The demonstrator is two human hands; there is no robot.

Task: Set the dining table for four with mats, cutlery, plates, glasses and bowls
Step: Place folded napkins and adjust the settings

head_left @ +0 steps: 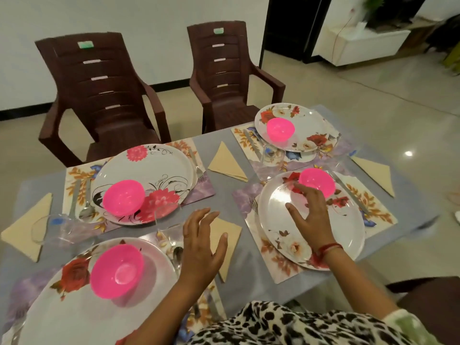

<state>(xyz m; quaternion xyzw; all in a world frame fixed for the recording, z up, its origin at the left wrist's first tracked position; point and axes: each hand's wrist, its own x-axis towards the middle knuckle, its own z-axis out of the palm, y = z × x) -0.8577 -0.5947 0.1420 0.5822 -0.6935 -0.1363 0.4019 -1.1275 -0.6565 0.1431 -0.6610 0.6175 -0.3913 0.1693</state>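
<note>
We see four mats on the surface (224,143), each with a plate and pink bowl. Our left hand (202,247) hovers open over a napkin (230,235); our right hand (310,215), fingers spread, hangs above the near-right plate (278,220) beside its bowl (317,181).

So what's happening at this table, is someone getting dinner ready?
A person is setting a grey table for four. Each floral mat carries a plate with a pink bowl on it, with cutlery and folded napkins alongside. The right hand hovers open over the near right plate, fingers close to its pink bowl. The left hand hangs open above a napkin. Neither hand holds anything. Clear glasses stand by some settings.
</note>
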